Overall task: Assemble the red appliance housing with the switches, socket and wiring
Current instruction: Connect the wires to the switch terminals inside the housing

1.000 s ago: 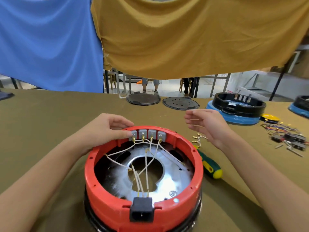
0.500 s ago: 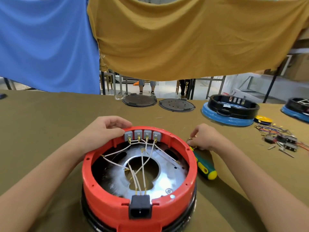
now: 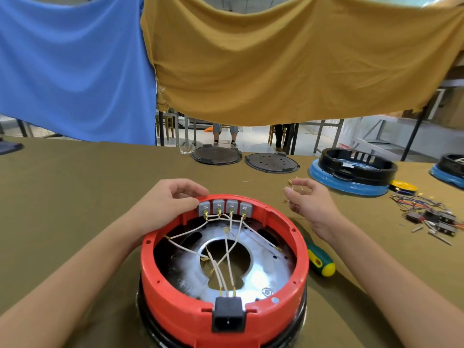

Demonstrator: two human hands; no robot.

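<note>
Olive-brown table cover (image 3: 75, 197): carries all parts; blue and mustard cloths hang behind.
Red housing (image 3: 175, 310): round ring, open top, seated on a black base at near centre of the table; position unchanged from half a second ago.
Metal plate (image 3: 263, 275): bright, with a central hole, lying inside the housing.
Left hand (image 3: 165, 204): resting on the far-left rim as before, fingers curled over the edge, thumb tip against the leftmost switch.
Right hand (image 3: 308, 204): earlier down on the table by the screwdriver, now raised beside the housing, fingertips pinching a short wire with brass terminals (image 3: 291, 183).
Switches (image 3: 226, 208): four grey blocks side by side in the far wall, brass terminals below.
Wiring (image 3: 226, 247): white leads running from switches to plate and socket.
Socket (image 3: 228, 313): black, three-pin, set in the near wall.
Screwdriver (image 3: 320, 259): green and yellow handle, just right of the housing.
Loose parts (image 3: 431, 217): coloured wires and black switches, well apart at right.
Writing: none legible.
</note>
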